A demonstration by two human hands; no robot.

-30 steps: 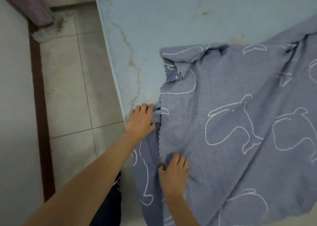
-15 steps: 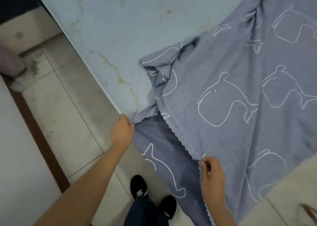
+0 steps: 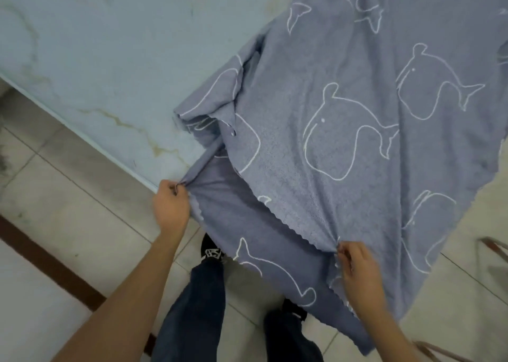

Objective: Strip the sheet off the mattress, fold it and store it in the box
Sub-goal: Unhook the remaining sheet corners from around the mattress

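The mattress [image 3: 110, 59] occupies the upper left of the view; its surface is pale blue, uncovered over that area, and marked with yellowish-brown stain lines; its edge runs diagonally from the left border down to a corner near the centre.

The sheet [image 3: 357, 147] is grey-blue fabric printed with white whale outlines; it lies rumpled across the right part of the mattress, folded over on itself, and hangs off the near edge toward the tiled floor [image 3: 71, 196]; a scalloped hem runs diagonally between the two hands, with a darker under-layer visible below it.

Left hand [image 3: 171, 206]: fingers curled, grasping a gathered bunch of the sheet just beside the mattress corner; the fabric is drawn taut from this grip.

Right hand [image 3: 358, 265]: thumb and fingertips pinch the scalloped hem of the upper layer; this grip sits off the mattress, above the floor; the two hands are well apart.

Dark trousers [image 3: 192, 315] fill the lower centre; a black shoe [image 3: 210, 250] with a white marking stands on the floor, touching the hanging sheet in the view; a second shoe is mostly hidden.

A dark brown strip [image 3: 46, 260] crosses the floor diagonally at lower left; thin reddish-brown items at the lower right border cannot be identified.
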